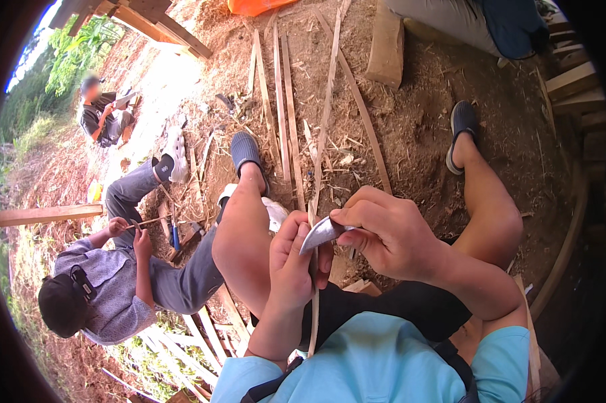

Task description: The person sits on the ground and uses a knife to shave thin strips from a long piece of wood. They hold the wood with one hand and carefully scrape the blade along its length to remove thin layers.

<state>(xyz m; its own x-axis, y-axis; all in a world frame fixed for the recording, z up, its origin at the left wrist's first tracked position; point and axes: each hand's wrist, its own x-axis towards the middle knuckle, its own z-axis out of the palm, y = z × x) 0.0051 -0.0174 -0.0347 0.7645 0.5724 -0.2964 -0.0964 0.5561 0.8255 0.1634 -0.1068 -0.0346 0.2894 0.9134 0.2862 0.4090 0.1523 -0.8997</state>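
A long, thin strip of pale wood or bamboo runs from the far ground up through my hands and down towards my lap. My left hand is closed around this strip, its thumb beside the blade. In my right hand is a knife, gripped with thumb and fingers close to the blade; its handle is mostly hidden. The broad grey blade lies across the strip, its tip pointing left over my left hand's fingers. Whether the edge bites into the strip, I cannot tell.
More strips and shavings lie on the dirt ahead. A wooden block stands beyond. At left a co-worker holds a thin strip, near a blue-handled tool. Another person sits farther off. A beam juts in left.
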